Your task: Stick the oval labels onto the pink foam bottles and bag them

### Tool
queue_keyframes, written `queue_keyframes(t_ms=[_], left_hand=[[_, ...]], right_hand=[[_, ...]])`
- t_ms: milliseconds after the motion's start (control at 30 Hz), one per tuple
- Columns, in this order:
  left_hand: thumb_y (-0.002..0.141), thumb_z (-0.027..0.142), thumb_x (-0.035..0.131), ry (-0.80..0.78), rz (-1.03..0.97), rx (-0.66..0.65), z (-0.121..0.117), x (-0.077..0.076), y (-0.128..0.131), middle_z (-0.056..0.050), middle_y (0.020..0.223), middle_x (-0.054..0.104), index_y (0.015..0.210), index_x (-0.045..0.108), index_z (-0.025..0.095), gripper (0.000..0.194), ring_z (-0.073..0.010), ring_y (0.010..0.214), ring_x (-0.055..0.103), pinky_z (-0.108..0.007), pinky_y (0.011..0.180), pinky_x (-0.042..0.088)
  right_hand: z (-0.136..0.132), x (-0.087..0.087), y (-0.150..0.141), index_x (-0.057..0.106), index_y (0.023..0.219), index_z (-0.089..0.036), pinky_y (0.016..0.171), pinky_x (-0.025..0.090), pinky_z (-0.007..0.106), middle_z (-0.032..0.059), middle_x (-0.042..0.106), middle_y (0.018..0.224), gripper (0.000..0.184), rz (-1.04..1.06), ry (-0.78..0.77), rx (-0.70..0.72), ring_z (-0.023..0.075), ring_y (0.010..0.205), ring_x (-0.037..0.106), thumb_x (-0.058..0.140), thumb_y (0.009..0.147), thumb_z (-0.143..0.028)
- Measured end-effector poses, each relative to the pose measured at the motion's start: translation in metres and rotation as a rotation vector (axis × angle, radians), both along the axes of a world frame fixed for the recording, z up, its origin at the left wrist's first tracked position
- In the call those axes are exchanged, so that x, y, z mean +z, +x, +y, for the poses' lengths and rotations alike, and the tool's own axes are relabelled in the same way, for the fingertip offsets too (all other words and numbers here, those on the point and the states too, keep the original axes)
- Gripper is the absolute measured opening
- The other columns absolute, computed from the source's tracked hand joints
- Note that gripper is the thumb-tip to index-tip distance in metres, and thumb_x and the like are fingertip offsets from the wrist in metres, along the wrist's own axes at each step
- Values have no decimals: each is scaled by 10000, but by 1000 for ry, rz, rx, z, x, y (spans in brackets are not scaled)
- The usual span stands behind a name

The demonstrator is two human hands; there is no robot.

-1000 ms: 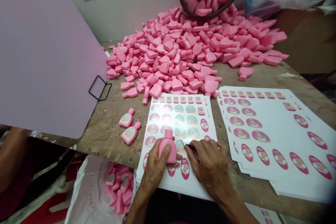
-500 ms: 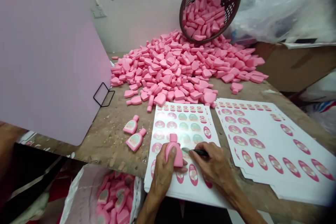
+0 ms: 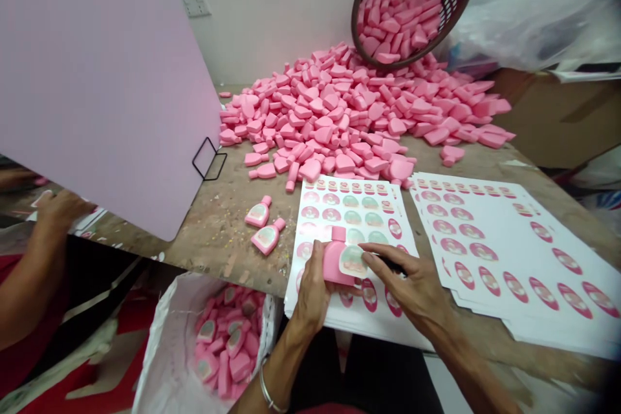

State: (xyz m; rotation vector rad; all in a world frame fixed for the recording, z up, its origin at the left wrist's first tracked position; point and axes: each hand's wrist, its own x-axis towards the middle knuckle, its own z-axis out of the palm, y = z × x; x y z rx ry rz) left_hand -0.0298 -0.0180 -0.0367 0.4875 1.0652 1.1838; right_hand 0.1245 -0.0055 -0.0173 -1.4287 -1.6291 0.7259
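My left hand (image 3: 313, 288) grips a small pink bottle (image 3: 334, 262) upright, its cap pointing away from me. A pale green and white label (image 3: 353, 261) is pinched by one edge in my right hand (image 3: 400, 275), partly in front of the bottle's right side; whether it touches the bottle I cannot tell. A dark, thin tool (image 3: 394, 265) also sits in the right hand, its tip hidden by the fingers. Beneath both hands lies a stack of sticker sheets (image 3: 315, 317) with pink and green labels. Two labelled pink bottles (image 3: 266, 237) rest left of the stack.
A large heap of pink bottles (image 3: 330, 110) covers the back, below a tipped brown basket (image 3: 356, 19). More sticker sheets (image 3: 490, 207) lie right. A white sack (image 3: 165, 336) of labelled bottles stands below the edge. Left are a pink panel (image 3: 121, 90) and another person's arm (image 3: 41, 259).
My right hand has lifted a green label off the sheet and brought it to the bottle in my left hand. The view has shifted, and another person's arm shows more at left.
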Motion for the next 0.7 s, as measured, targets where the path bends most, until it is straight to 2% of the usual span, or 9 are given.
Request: queue_keyframes(t_ms=[133, 367, 700], left_hand=[[849, 635, 460, 17, -115, -20, -5, 3, 4, -81, 835, 706, 1142, 603, 111, 618, -195, 710, 686, -260, 554, 550], [885, 609, 421, 49, -122, -13, -9, 10, 7, -56, 778, 696, 1019, 635, 126, 545, -176, 681, 674, -251, 567, 535], [898, 617, 380, 86, -101, -20, -12, 13, 7, -38, 740, 668, 988, 633, 131, 554, -142, 598, 640, -246, 565, 520]], right_hand=[[-6, 3, -11, 745, 908, -247, 665, 524, 311, 46, 729, 864, 231, -33, 65, 45, 190, 771, 644, 609, 836, -418], [-13, 2, -9, 732, 937, -235, 697, 504, 339, 51, 724, 844, 233, -102, 136, 51, 193, 759, 635, 591, 858, -403], [-13, 2, -10, 722, 969, -232, 707, 496, 346, 48, 717, 822, 229, -161, 187, 52, 197, 778, 635, 576, 879, -384]])
